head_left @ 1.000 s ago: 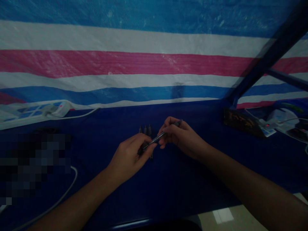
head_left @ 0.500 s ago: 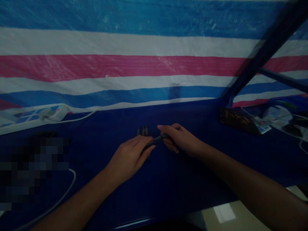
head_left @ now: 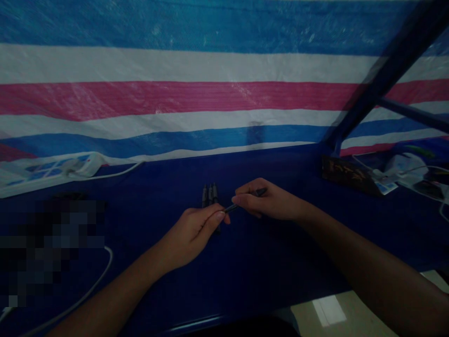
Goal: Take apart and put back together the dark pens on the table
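Observation:
A dark, slim pen point(head_left: 230, 208) spans the gap between my two hands above the blue table point(head_left: 266, 271). My left hand point(head_left: 196, 231) pinches its lower left end between thumb and fingers. The fingers of my right hand point(head_left: 270, 200) are closed round the other part, and the pen's dark end sticks out over that hand. Three similar dark pens point(head_left: 210, 193) lie side by side on the table just beyond my left hand, which hides their middle parts.
A white power strip point(head_left: 84, 164) with a cable lies at the back left, above a pixelated dark area point(head_left: 52, 248). A dark patterned box-like thing point(head_left: 351, 175) and another power strip point(head_left: 387, 185) are at the right, near a blue metal frame point(head_left: 368, 96). Striped sheeting point(head_left: 210, 96) hangs behind.
My left hand has turned so its thumb lies on top of the pen, and has shifted slightly right. My right fingers have closed in round the pen. More of the three lying pens shows.

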`<control>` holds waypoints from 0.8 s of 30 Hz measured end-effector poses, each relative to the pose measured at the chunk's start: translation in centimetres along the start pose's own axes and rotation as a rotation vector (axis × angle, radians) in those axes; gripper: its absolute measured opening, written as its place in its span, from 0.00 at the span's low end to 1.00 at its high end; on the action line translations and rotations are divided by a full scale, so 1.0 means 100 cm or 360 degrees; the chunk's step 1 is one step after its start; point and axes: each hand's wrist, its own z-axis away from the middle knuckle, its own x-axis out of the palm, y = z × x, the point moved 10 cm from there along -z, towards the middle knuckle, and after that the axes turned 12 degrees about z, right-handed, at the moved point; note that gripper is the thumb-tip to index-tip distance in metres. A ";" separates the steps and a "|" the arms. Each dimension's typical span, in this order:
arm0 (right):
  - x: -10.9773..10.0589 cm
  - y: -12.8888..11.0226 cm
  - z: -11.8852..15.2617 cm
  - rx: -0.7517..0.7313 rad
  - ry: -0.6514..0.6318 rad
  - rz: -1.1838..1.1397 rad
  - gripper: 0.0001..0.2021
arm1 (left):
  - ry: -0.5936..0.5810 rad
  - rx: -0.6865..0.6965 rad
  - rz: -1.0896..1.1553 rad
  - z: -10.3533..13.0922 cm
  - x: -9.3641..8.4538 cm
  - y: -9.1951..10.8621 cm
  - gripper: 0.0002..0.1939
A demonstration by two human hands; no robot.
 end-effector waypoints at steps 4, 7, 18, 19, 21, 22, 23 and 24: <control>-0.017 -0.006 -0.003 -0.0097 0.0133 0.0078 0.15 | 0.0116 0.0076 -0.0156 -0.002 -0.013 0.001 0.19; -0.023 0.002 -0.005 -0.0047 0.0210 0.0109 0.16 | 0.0188 0.0126 -0.0331 -0.004 -0.021 0.002 0.17; -0.034 0.004 -0.004 -0.0080 0.0448 0.0380 0.11 | 0.0262 0.0148 -0.0637 -0.007 -0.025 -0.005 0.20; -0.034 0.003 -0.004 -0.0099 0.0450 0.0381 0.10 | 0.0275 0.0171 -0.0663 -0.007 -0.025 -0.004 0.19; -0.035 0.000 -0.002 -0.0174 0.0482 0.0372 0.15 | 0.0299 0.0211 -0.0708 -0.006 -0.025 -0.002 0.19; -0.036 -0.002 -0.001 -0.0208 0.0509 0.0357 0.20 | 0.0309 0.0224 -0.0723 -0.006 -0.026 -0.001 0.19; -0.037 -0.003 -0.001 -0.0215 0.0532 0.0344 0.23 | 0.0320 0.0230 -0.0732 -0.005 -0.026 -0.001 0.19; -0.037 -0.002 0.000 -0.0194 0.0543 0.0337 0.22 | 0.0324 0.0234 -0.0735 -0.005 -0.026 0.000 0.19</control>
